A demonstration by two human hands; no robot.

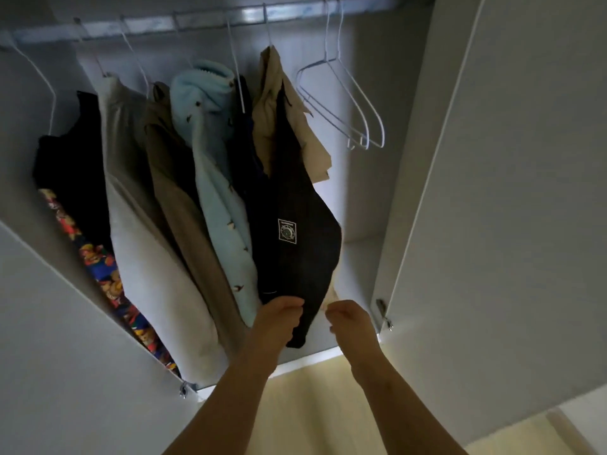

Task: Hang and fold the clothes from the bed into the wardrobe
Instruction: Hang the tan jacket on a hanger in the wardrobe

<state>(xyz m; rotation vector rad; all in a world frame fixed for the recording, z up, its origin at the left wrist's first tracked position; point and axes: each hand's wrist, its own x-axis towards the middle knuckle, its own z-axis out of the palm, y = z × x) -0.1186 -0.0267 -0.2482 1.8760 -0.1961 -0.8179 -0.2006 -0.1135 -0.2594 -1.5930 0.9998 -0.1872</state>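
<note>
A dark garment [295, 205] with a small white square logo hangs inside the open wardrobe, over a beige garment [279, 103] on the same hanger. My left hand [279, 318] grips the dark garment's lower hem. My right hand [349, 318] pinches a pale fabric edge just right of that hem. Left of these hang a light blue fleece [216, 178], a tan garment [177, 178], a white one [141, 224] and a black one [72, 172].
Two bare white wire hangers [348, 103] hang on the metal rail [210, 19] at the right. A colourful patterned cloth [108, 274] hangs at the far left. The open wardrobe doors [512, 192] stand on both sides; light wooden floor [315, 395] lies below.
</note>
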